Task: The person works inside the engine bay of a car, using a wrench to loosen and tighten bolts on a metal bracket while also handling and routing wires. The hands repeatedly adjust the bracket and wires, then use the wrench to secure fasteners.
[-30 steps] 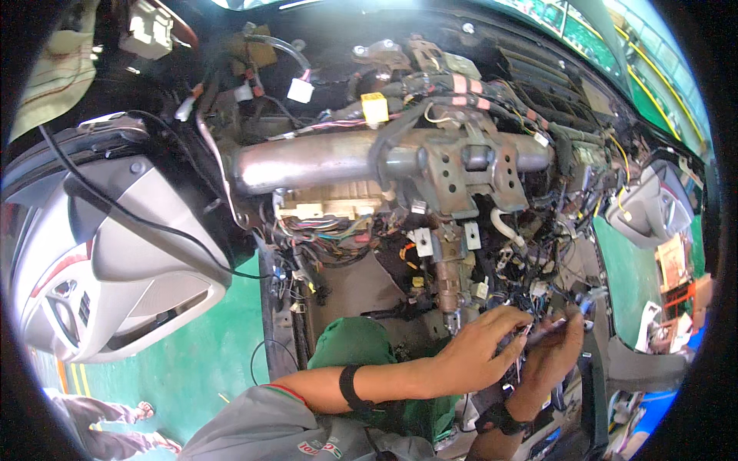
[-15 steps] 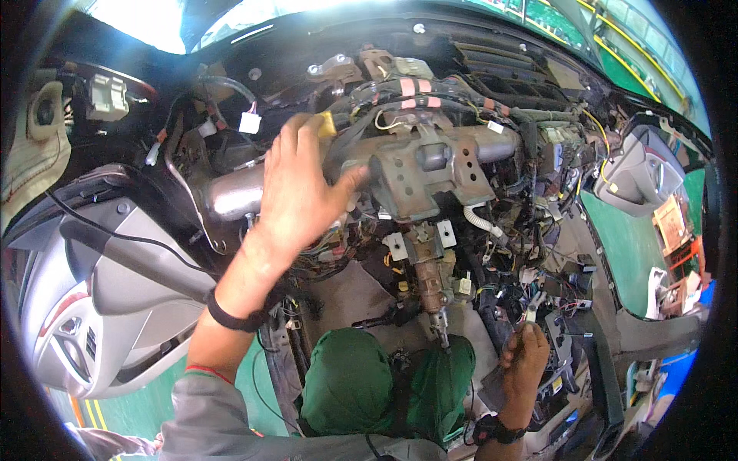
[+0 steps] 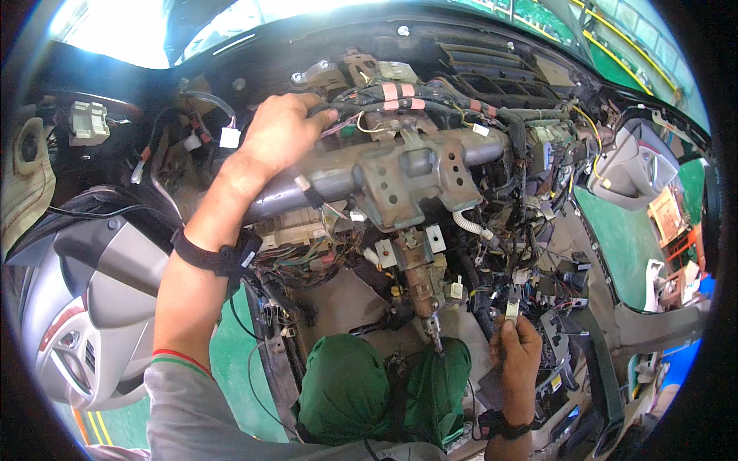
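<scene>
My left hand [image 3: 286,132] reaches over the bare metal cross beam [image 3: 319,175]. Its fingers and thumb are closed on the left end of a dark wiring harness [image 3: 350,100] with pink tape bands; the fingertips are partly hidden. Low on the right, my right hand [image 3: 518,343] pinches a small pale, slim tool [image 3: 512,310] that points upward; its exact kind is unclear. Loose wires and connectors surround the tool's tip. Between the hands, a rusty steering column [image 3: 417,280] hangs from a brown bracket [image 3: 396,184] on the beam.
A white connector [image 3: 229,137] dangles left of my left hand. Colored wires [image 3: 304,265] hang below the beam. The open grey door [image 3: 100,307] stands at left, another door panel [image 3: 636,170] at far right. My green-clad knees [image 3: 346,380] are beneath the column.
My left hand has moved slightly up and left, and its spread thumb has closed in on the harness. My right hand has shifted slightly left with the pale tool. The view has shifted a little.
</scene>
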A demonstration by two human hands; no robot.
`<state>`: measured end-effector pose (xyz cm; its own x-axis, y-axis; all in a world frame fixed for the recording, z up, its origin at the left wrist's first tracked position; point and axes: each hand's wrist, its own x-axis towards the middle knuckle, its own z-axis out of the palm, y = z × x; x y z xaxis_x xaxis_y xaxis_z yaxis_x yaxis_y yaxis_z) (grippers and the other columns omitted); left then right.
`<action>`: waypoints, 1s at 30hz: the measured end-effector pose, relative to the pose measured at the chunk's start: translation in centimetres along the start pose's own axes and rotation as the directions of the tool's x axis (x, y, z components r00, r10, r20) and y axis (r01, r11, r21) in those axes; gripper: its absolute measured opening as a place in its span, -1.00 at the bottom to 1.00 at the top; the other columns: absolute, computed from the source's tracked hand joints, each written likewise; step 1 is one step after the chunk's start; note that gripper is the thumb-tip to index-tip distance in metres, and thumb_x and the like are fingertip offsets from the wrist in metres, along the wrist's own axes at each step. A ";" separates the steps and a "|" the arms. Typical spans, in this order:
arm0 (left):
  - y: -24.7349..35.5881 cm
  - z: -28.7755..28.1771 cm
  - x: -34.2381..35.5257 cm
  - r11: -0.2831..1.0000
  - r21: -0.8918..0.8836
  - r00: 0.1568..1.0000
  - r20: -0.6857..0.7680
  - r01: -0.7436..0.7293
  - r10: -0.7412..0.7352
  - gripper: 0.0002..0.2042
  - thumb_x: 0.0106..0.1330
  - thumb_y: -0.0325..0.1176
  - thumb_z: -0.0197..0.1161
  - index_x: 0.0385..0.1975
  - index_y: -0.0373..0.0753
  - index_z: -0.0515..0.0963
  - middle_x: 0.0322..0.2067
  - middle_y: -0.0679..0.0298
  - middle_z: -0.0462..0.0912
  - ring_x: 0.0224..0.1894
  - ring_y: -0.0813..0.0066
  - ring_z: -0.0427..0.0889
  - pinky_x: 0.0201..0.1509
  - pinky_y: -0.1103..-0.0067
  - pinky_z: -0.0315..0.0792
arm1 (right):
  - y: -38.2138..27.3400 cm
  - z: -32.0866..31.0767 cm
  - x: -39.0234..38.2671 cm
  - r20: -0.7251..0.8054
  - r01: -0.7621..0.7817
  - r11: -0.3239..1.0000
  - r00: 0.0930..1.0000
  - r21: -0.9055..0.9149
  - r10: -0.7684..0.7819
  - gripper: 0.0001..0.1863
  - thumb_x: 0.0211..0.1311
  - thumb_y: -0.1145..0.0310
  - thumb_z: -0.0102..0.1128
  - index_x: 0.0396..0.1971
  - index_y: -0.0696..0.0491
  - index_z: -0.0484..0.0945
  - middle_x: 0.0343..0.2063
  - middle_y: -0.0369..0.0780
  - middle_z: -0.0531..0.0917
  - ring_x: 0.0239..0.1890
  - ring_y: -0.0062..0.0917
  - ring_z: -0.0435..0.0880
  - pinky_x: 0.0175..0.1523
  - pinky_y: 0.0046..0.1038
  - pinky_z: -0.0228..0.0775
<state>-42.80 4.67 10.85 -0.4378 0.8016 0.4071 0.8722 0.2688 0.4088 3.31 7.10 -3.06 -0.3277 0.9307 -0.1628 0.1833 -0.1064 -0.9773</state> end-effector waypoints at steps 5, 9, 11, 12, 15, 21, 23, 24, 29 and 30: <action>-0.7 -0.6 2.1 0.996 -0.068 0.998 0.035 0.051 -0.049 -0.62 0.39 -0.07 0.33 -0.04 -0.26 0.74 -0.27 -0.11 0.76 -0.17 -0.03 0.76 0.03 0.32 0.56 | -1.2 0.6 1.4 0.030 0.073 0.995 0.997 -0.069 -0.071 -0.75 0.56 0.27 0.14 -0.14 0.17 0.63 -0.55 -0.33 0.61 -0.58 -0.74 0.49 -0.49 -0.62 0.27; -1.0 -1.0 2.9 0.982 -0.123 0.989 0.059 0.144 -0.137 -0.56 0.35 -0.03 0.38 -0.01 -0.30 0.73 -0.21 -0.09 0.78 -0.11 0.08 0.79 0.08 0.38 0.55 | -3.9 0.9 4.3 0.003 0.227 0.913 0.971 -0.340 -0.240 -0.77 0.47 0.30 0.25 -0.12 0.17 0.67 -0.50 -0.28 0.68 -0.50 -0.65 0.58 -0.36 -0.51 0.41; -0.7 -1.3 3.1 0.987 -0.051 0.986 0.074 0.152 -0.148 -0.53 0.30 -0.01 0.37 -0.02 -0.31 0.74 -0.18 -0.11 0.78 -0.06 0.03 0.78 0.11 0.35 0.56 | -6.1 1.0 6.6 -0.010 0.327 0.821 0.927 -0.468 -0.375 -0.77 0.40 0.32 0.30 -0.11 0.17 0.68 -0.47 -0.21 0.72 -0.43 -0.53 0.68 -0.25 -0.39 0.51; -0.4 -1.5 3.0 0.994 -0.002 0.991 0.084 0.109 -0.109 -0.54 0.29 -0.02 0.36 -0.03 -0.31 0.74 -0.18 -0.12 0.78 -0.05 0.01 0.78 0.12 0.34 0.56 | -7.3 1.1 7.9 -0.017 0.377 0.789 0.898 -0.486 -0.440 -0.77 0.37 0.33 0.33 -0.11 0.18 0.67 -0.44 -0.16 0.74 -0.39 -0.45 0.72 -0.20 -0.32 0.54; 1.1 -1.3 2.5 0.993 0.120 0.996 0.087 -0.009 -0.002 -0.58 0.26 -0.10 0.29 -0.07 -0.31 0.75 -0.19 -0.15 0.77 -0.02 -0.09 0.75 0.15 0.27 0.57 | -10.6 2.1 12.1 0.050 0.543 0.575 0.752 -0.612 -0.657 -0.73 0.38 0.25 0.30 -0.14 0.16 0.67 -0.35 0.03 0.76 -0.29 -0.09 0.77 -0.12 -0.17 0.54; 3.6 0.0 3.3 0.975 0.218 0.982 0.191 -0.037 -0.005 -0.41 0.41 0.07 0.27 0.17 -0.37 0.58 -0.07 -0.21 0.72 0.07 -0.14 0.69 0.21 0.21 0.52 | -12.8 3.4 16.5 0.028 0.490 0.618 0.797 -0.615 -0.604 -0.69 0.40 0.20 0.25 -0.19 0.18 0.65 -0.39 0.13 0.71 -0.26 0.10 0.72 -0.16 -0.07 0.52; 3.5 1.1 4.0 0.971 0.192 0.982 0.148 -0.144 0.116 -0.39 0.39 0.06 0.32 0.16 -0.40 0.57 -0.09 -0.21 0.73 0.06 -0.16 0.69 0.20 0.21 0.52 | -11.9 3.1 16.4 0.023 0.429 0.634 0.839 -0.643 -0.544 -0.65 0.41 0.18 0.28 -0.09 0.20 0.65 -0.36 0.08 0.71 -0.33 -0.19 0.73 -0.15 -0.26 0.52; 3.4 1.7 4.5 0.964 0.192 0.979 0.122 -0.185 0.164 -0.38 0.37 0.06 0.34 0.15 -0.42 0.57 -0.09 -0.21 0.73 0.06 -0.17 0.70 0.20 0.21 0.53 | -11.3 2.7 16.2 0.047 0.425 0.626 0.848 -0.654 -0.528 -0.65 0.41 0.19 0.27 -0.10 0.20 0.65 -0.37 0.09 0.71 -0.34 -0.18 0.73 -0.15 -0.26 0.52; 2.3 2.9 6.8 0.975 0.164 0.946 0.311 -0.151 0.094 -0.35 0.37 0.05 0.37 0.20 -0.43 0.53 0.01 -0.25 0.68 0.12 -0.17 0.66 0.24 0.22 0.51 | -8.6 0.1 15.1 0.087 0.367 0.607 0.894 -0.705 -0.440 -0.69 0.41 0.22 0.27 -0.14 0.21 0.63 -0.40 0.10 0.68 -0.33 -0.12 0.70 -0.14 -0.25 0.50; 2.2 2.7 7.3 0.967 0.204 0.936 0.345 -0.150 0.073 -0.35 0.38 0.06 0.35 0.22 -0.42 0.51 0.06 -0.27 0.65 0.15 -0.16 0.65 0.25 0.22 0.50 | -8.4 -0.5 14.8 0.111 0.383 0.607 0.893 -0.696 -0.437 -0.69 0.41 0.23 0.27 -0.15 0.22 0.63 -0.40 0.10 0.67 -0.32 -0.10 0.70 -0.14 -0.25 0.50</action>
<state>-43.50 12.53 12.50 -0.2710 0.9539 0.1288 0.9540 0.2485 0.1676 -2.66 21.97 2.75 -0.4750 0.8386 0.2667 0.6309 0.5358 -0.5612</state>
